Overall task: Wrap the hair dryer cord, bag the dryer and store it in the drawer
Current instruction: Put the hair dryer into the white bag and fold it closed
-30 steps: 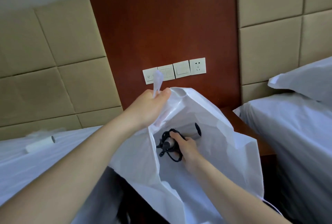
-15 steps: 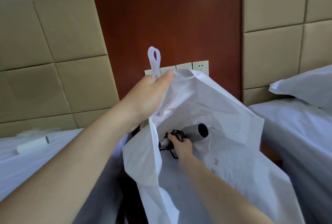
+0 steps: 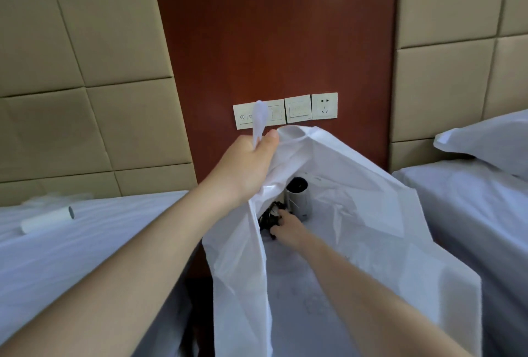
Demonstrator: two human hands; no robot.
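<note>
A large white bag (image 3: 357, 213) hangs open in front of me. My left hand (image 3: 245, 170) grips its rim and a white loop handle, holding the mouth up. My right hand (image 3: 287, 226) is deep inside the bag, closed on the handle of the silver hair dryer (image 3: 298, 199), whose barrel points up with its dark nozzle showing. The black cord (image 3: 267, 218) is bundled at the handle, partly hidden by the bag's edge and my fingers. The drawer is not in view.
A bed with white sheets (image 3: 71, 248) lies on the left with a white roll (image 3: 47, 220) on it. Another bed and pillow (image 3: 485, 142) are on the right. Wall switches and a socket (image 3: 285, 110) sit on the brown panel behind.
My right hand has pushed the dryer deeper into the bag and turned its barrel from sideways to upright. My left hand has dropped slightly with the rim, and the loop handle has sagged.
</note>
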